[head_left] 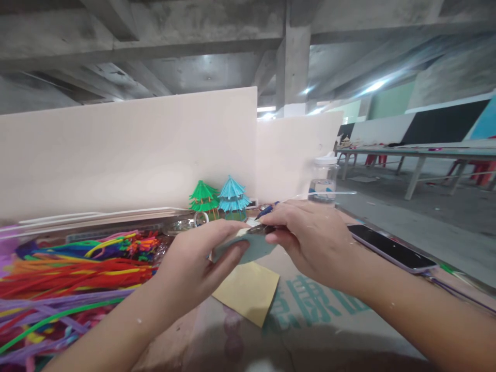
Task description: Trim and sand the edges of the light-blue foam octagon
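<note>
My left hand grips a pale blue-grey flat piece between thumb and fingers. At the piece's upper edge, my right hand pinches a small dark metal tool; its kind is hard to make out. Something dark blue shows just above the right fingertips, perhaps part of the same tool. Below both hands lies a yellow square of paper on the table. Behind them stand a green pagoda model and a light-blue pagoda model.
Many coloured pipe cleaners are heaped at the left. On the right lie a phone and a purple cord. A clear bottle stands behind my right hand. White boards close off the back of the table.
</note>
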